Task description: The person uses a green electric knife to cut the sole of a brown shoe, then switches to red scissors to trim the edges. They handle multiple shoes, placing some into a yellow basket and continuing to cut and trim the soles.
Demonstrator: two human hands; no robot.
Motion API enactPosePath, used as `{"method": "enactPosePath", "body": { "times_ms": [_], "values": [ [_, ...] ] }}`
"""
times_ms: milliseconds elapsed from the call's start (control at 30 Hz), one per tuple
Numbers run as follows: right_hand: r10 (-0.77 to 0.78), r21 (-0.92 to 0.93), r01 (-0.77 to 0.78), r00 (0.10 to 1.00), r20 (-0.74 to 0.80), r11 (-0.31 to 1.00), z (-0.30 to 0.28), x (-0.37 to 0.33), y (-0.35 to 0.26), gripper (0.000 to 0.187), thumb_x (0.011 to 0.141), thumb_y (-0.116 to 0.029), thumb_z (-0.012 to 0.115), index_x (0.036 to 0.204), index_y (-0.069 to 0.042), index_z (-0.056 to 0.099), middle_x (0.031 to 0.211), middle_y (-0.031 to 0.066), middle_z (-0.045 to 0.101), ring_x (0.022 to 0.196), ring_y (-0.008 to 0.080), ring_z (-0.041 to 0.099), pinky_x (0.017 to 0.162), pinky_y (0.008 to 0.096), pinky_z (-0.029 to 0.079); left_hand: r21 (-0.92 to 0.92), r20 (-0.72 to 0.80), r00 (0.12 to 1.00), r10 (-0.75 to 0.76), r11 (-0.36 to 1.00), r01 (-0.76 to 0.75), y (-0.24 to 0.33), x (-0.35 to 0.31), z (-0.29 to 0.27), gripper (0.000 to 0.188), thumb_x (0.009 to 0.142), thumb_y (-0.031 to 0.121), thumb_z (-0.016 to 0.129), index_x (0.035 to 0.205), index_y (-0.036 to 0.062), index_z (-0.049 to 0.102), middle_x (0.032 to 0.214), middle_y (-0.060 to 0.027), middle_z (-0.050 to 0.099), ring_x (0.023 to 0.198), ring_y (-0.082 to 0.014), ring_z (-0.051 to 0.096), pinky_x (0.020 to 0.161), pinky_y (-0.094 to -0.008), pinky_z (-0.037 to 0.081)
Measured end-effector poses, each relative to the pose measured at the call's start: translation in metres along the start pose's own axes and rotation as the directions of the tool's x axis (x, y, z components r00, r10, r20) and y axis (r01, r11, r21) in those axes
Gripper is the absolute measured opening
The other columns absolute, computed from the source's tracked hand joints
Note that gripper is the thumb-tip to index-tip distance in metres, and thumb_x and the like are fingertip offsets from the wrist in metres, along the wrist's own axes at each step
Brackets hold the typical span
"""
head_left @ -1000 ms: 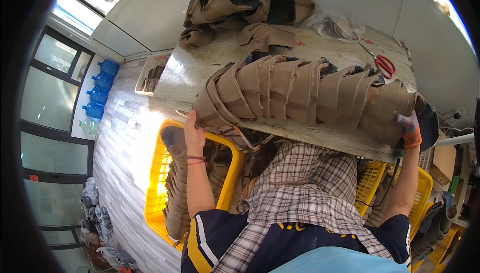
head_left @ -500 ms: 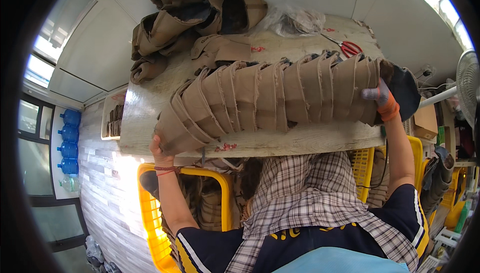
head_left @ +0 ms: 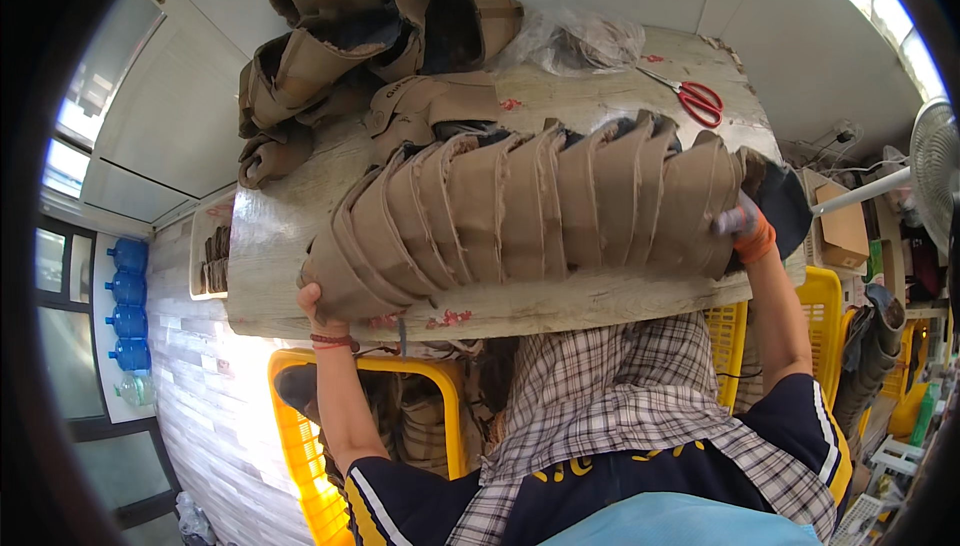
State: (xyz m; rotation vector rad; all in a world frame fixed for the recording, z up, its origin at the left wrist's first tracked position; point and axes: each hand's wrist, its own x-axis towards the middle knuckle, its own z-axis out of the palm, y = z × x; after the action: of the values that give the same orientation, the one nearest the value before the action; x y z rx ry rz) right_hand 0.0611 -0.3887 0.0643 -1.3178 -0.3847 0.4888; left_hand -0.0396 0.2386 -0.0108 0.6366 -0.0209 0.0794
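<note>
A long row of brown, dark-lined pieces that look like boot uppers (head_left: 520,211) lies across the table, each nested into its neighbour. My left hand (head_left: 318,308), bare and with a red cord at the wrist, grips the lower left end, thumb up along the outside. At the right end my right hand (head_left: 746,230), in a grey glove with an orange cuff, is closed on the last pieces. Its thumb presses on their outer side, while the other fingers are hidden behind them. The dark lining shows at that open right end.
Loose brown uppers (head_left: 320,51) are heaped at the back left of the table (head_left: 570,321). Red-handled scissors (head_left: 697,103) and a clear plastic bag (head_left: 575,41) lie toward the back. Yellow baskets (head_left: 300,436) stand below the front edge; a white fan (head_left: 932,161) is at right.
The right end of the row has come left with my right hand, so the row looks shorter and more bunched. My left hand keeps its hold. The view has shifted slightly.
</note>
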Motion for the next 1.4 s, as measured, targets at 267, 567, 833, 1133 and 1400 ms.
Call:
{"method": "enactPosePath", "body": {
  "times_ms": [267,567,833,1133,1400],
  "values": [
    [0.121,0.010,-0.121,0.975,-0.186,0.993,0.023,0.012,-0.022,0.084,0.062,-0.017,0.082,0.133,0.001,0.042,0.124,0.0108,0.056,0.114,0.0233,0.052,0.097,0.0363,0.042,0.028,-0.018,1.000,-0.001,1.000,0.002,-0.003,-0.018,0.000,0.080,0.062,0.025,0.065,0.133,-0.0003,0.040,0.132,-0.0170,0.048,0.121,-0.0329,0.046,0.104,-0.0452,0.038],
    [0.016,-0.102,-0.035,0.982,-0.186,0.994,0.026,0.029,-0.012,0.071,0.070,-0.018,0.076,0.131,-0.001,0.045,0.121,0.0081,0.057,0.110,0.0208,0.053,0.096,0.0347,0.042,0.259,-0.120,0.993,0.011,0.966,0.021,-0.007,-0.014,0.097,0.073,0.068,0.028,0.062,0.133,0.0007,0.042,0.133,-0.0156,0.048,0.121,-0.0318,0.048,0.100,-0.0467,0.041],
    [-0.123,-0.339,0.061,0.979,-0.162,0.939,-0.006,0.006,-0.012,0.050,0.078,-0.014,0.065,0.125,-0.002,0.049,0.109,0.0065,0.062,0.098,0.0172,0.059,0.088,0.0307,0.046,0.234,-0.067,0.998,0.016,0.972,0.000,-0.013,-0.062,0.151,0.065,0.069,0.023,0.059,0.129,0.0006,0.048,0.124,-0.0128,0.055,0.114,-0.0279,0.053,0.099,-0.0407,0.043],
    [-0.105,-0.113,0.109,0.994,0.042,0.988,0.039,-0.028,-0.017,0.064,0.078,-0.015,0.057,0.138,-0.003,0.038,0.134,0.0097,0.047,0.123,0.0234,0.045,0.103,0.0365,0.036,0.173,-0.043,0.994,0.104,0.980,-0.095,-0.009,-0.196,0.090,0.060,0.073,0.020,0.058,0.127,-0.0032,0.047,0.121,-0.0169,0.056,0.110,-0.0289,0.056,0.095,-0.0401,0.046],
    [0.150,-0.244,-0.047,0.893,0.425,0.969,0.157,0.050,0.064,0.054,0.082,-0.014,0.060,0.131,0.000,0.043,0.118,0.0076,0.058,0.108,0.0208,0.056,0.095,0.0322,0.043,0.349,-0.418,0.775,0.475,0.871,-0.345,-0.022,-0.427,0.084,0.073,0.069,0.032,0.066,0.131,-0.0001,0.044,0.129,-0.0154,0.051,0.117,-0.0299,0.051,0.101,-0.0425,0.041]
  ]
}}
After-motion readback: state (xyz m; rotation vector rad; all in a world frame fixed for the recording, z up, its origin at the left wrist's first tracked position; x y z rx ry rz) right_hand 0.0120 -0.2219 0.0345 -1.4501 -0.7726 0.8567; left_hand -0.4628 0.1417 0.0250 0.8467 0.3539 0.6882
